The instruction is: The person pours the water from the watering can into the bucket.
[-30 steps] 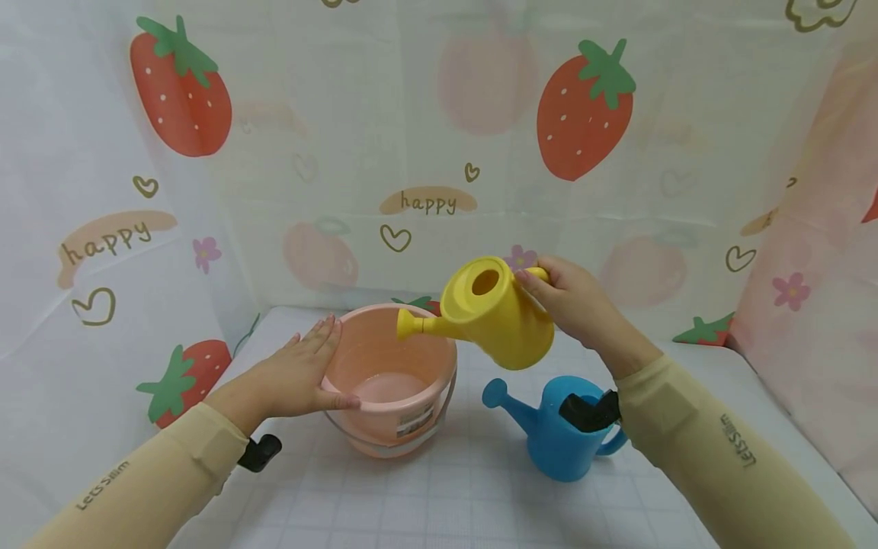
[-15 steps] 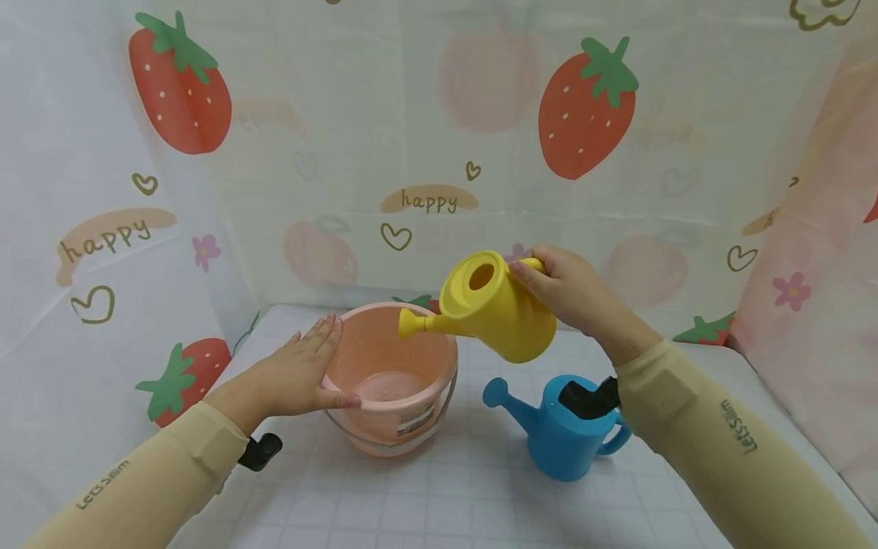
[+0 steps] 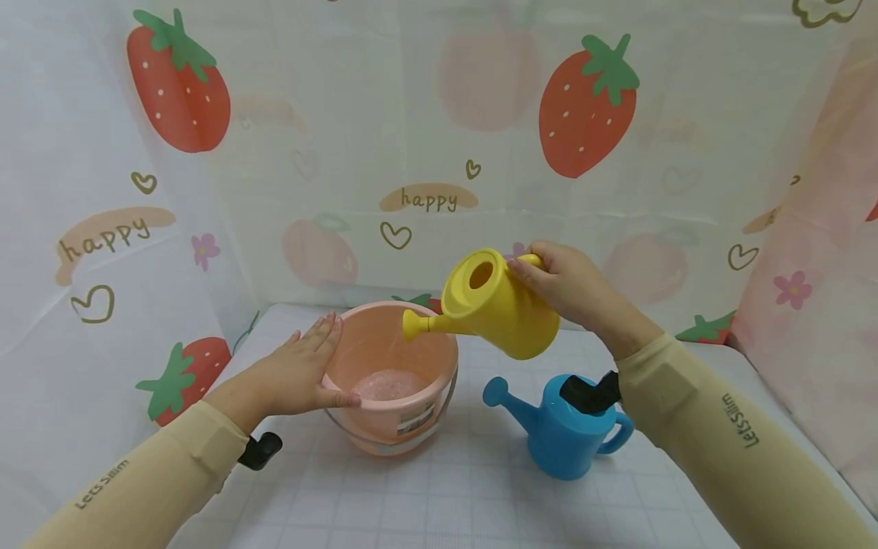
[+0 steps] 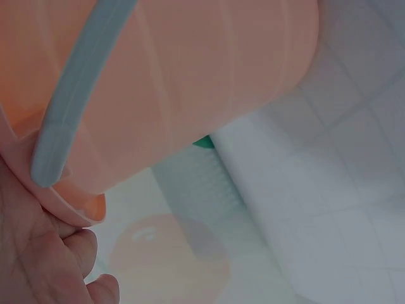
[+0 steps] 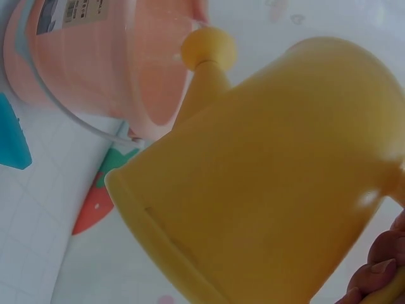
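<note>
— What's on the white gridded desk inside the strawberry-print curtains?

— Nearest, a blue watering can stands untouched. My left hand lies flat-fingered against the pink bucket. My right hand has its grip clamped on the yellow watering can, tipped spout-first above it. Some water's in; I judge pouring is underway.

White checked tabletop: pink bucket, blue watering can.
</note>
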A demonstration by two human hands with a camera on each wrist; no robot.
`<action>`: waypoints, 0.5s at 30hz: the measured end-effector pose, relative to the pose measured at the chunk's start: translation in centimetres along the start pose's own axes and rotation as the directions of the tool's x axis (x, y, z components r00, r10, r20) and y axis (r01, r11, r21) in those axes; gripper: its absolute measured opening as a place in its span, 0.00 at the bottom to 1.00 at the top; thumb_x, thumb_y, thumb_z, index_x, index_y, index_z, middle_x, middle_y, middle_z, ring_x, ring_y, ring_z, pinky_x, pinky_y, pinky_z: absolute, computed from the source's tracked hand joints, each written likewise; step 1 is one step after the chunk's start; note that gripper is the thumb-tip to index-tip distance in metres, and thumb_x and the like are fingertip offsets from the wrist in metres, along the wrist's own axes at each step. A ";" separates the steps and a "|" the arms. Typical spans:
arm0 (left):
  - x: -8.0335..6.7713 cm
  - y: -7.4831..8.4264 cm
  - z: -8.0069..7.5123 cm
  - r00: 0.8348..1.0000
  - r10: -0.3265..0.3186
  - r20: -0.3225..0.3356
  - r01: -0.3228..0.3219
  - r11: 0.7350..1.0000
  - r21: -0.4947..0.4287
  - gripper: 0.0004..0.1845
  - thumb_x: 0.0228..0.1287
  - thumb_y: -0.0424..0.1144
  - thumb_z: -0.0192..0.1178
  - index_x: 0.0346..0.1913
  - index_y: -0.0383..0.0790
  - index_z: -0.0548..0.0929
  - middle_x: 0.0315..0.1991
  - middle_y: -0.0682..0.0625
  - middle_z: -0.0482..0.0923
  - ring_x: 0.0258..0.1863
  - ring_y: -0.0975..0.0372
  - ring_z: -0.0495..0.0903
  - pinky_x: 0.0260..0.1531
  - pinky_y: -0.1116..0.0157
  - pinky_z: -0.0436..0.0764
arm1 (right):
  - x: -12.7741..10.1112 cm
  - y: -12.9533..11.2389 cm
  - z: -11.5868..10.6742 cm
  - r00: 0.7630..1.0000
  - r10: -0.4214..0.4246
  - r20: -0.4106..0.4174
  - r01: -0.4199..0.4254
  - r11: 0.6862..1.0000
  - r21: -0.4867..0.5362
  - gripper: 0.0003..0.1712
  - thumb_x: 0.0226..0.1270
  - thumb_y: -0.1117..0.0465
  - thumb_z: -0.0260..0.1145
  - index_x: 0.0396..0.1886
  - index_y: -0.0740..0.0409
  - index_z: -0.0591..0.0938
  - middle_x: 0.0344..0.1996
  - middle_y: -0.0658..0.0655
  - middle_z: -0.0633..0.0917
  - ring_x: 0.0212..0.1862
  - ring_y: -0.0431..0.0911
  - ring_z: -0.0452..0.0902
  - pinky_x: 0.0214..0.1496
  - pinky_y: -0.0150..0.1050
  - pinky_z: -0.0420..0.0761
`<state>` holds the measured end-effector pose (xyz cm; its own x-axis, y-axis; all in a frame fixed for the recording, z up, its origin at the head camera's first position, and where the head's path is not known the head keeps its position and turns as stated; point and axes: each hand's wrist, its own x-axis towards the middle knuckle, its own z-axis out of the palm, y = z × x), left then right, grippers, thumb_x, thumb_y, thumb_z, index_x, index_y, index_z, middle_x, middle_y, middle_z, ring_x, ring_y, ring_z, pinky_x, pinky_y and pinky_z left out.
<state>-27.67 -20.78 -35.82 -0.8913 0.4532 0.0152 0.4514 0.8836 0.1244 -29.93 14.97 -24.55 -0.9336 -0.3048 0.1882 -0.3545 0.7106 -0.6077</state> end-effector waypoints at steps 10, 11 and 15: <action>0.0 0.1 0.0 1.000 -0.007 0.006 0.007 1.000 0.001 0.68 0.38 0.82 0.42 0.70 0.28 0.40 0.71 0.37 0.36 0.70 0.47 0.39 0.65 0.45 0.45 | 0.1 -0.3 -0.3 1.000 0.008 0.016 -0.007 0.999 -0.037 0.25 0.65 0.40 0.51 0.34 0.58 0.73 0.28 0.58 0.76 0.32 0.50 0.73 0.33 0.36 0.75; 0.0 0.1 0.0 1.000 -0.007 0.007 0.007 1.000 0.001 0.68 0.38 0.82 0.42 0.70 0.28 0.40 0.71 0.37 0.36 0.70 0.47 0.39 0.65 0.45 0.45 | 0.1 -0.4 -0.3 1.000 0.008 0.017 -0.008 0.999 -0.039 0.25 0.65 0.40 0.51 0.34 0.58 0.73 0.28 0.58 0.76 0.32 0.50 0.73 0.33 0.36 0.75; -0.1 0.2 -0.1 1.000 -0.008 0.011 0.008 1.000 -0.004 0.68 0.39 0.82 0.42 0.70 0.28 0.40 0.71 0.37 0.36 0.70 0.47 0.39 0.65 0.45 0.45 | 0.1 -0.7 -0.4 1.000 0.012 0.023 -0.011 0.999 -0.040 0.24 0.65 0.40 0.51 0.34 0.58 0.73 0.28 0.58 0.76 0.32 0.50 0.73 0.34 0.36 0.75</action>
<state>-27.52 -20.66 -35.70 -0.8945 0.4470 0.0037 0.4438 0.8869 0.1281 -29.80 14.70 -23.83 -0.9364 -0.3107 0.1632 -0.3460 0.7390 -0.5781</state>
